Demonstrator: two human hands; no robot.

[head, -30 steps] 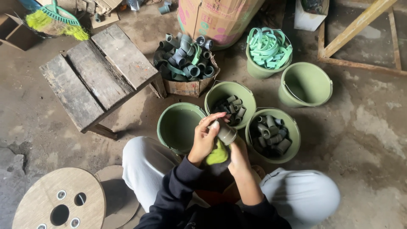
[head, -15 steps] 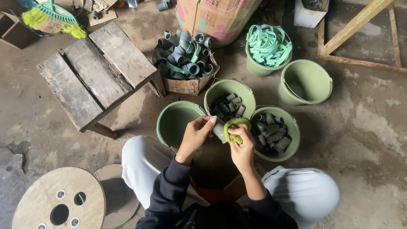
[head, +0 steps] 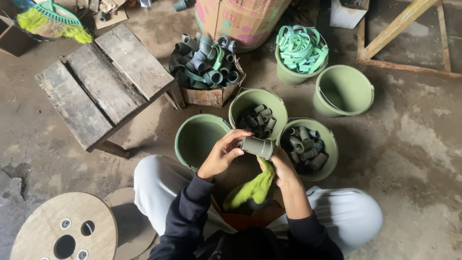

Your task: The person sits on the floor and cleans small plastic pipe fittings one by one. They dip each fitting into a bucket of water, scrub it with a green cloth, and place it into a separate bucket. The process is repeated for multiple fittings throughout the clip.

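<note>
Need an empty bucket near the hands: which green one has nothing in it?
The bucket just left of the left hand, beside the wooden bench, is empty; its two neighbours hold grey pipe pieces.

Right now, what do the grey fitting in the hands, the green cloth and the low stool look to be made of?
Grey pipe fitting: probably moulded plastic, with smooth matt walls and an even colour. Green cloth: soft fuzzy fabric, perhaps knit or towelling; it droops in folds. Stool: rough, unpainted wood planks, weathered grey, with grain and cracks showing.

5 green buckets (head: 342, 91), 1 stool (head: 103, 84)
</note>
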